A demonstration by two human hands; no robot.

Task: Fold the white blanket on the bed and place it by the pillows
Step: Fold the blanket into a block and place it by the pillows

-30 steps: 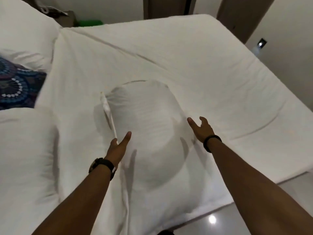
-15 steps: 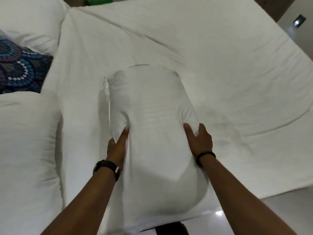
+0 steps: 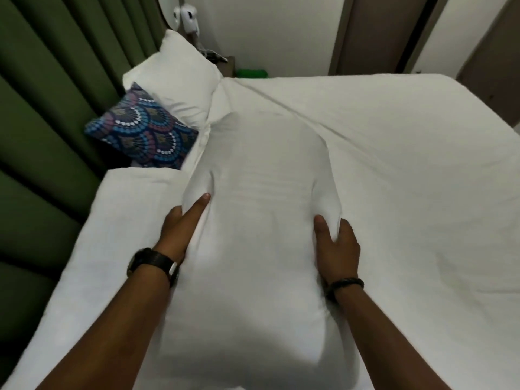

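The folded blanket has risen, both hands gripping its sides.

Dim, flat indoor light w/ a cool grey cast; no glare. Soft shadow under the folded blanket near bottom edge. Slight motion blur (worst at left curtains), wide-angle bending at the frame edges.

We see the bed lying bare from its middle to the right edge and far right corner, open for a hand. Along its left edge two white pillows and a patterned cushion block passage, green curtains just behind.
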